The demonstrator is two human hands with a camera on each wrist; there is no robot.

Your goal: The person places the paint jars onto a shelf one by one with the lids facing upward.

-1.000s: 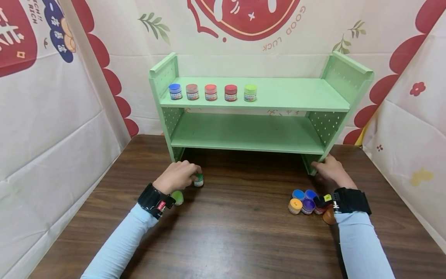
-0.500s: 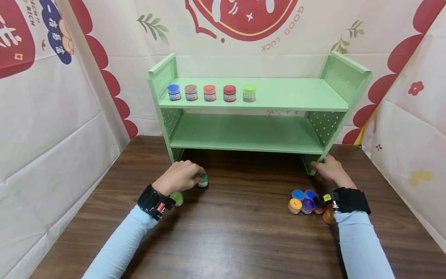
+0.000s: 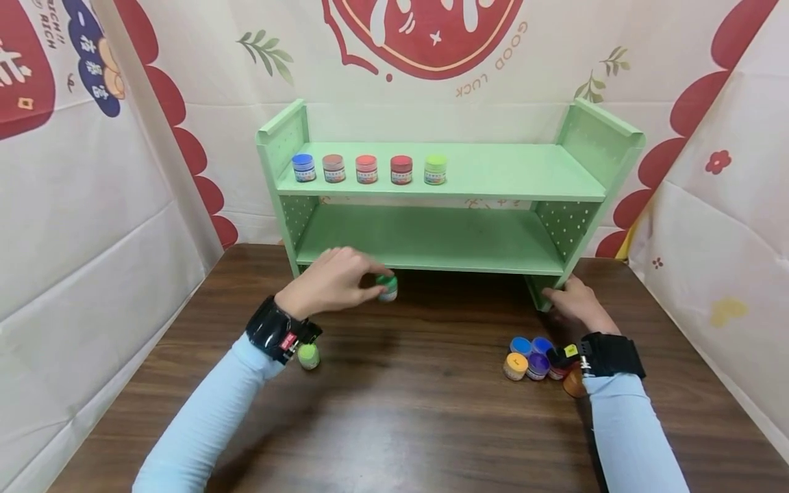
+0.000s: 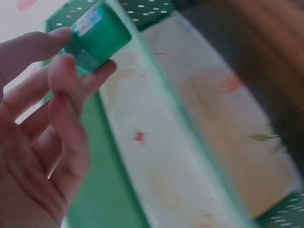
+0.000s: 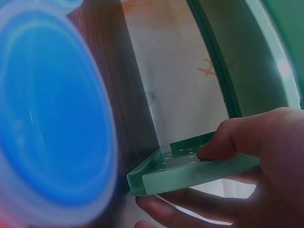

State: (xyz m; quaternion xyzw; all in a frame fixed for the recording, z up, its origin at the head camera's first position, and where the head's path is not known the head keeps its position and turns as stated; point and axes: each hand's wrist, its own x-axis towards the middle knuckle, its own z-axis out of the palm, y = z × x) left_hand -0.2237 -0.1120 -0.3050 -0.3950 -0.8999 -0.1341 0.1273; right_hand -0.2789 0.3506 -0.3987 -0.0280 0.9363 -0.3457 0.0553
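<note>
My left hand (image 3: 335, 282) pinches a small green jar (image 3: 387, 290) between thumb and fingertips. It holds the jar off the table, in front of the lower board of the green shelf rack (image 3: 431, 239). In the left wrist view the green jar (image 4: 107, 35) is tilted, its label partly showing. On the right, my right hand (image 3: 579, 305) grips the foot of the rack's right side panel (image 5: 199, 173), thumb on one face and fingers on the other. Below my left wrist, a light green jar (image 3: 309, 357) stands on the table.
A row of several jars (image 3: 366, 170) stands on the upper board's left half. Several more jars (image 3: 516, 366) cluster by my right wrist, partly hidden by it. A blue lid (image 5: 52, 109) looms close in the right wrist view. Printed cloth (image 3: 117, 226) surrounds the table (image 3: 401, 411).
My left hand has lifted the green jar off the table and carried it up and rightward towards the rack. My right hand keeps its grip on the side panel. The head view shifted slightly.
</note>
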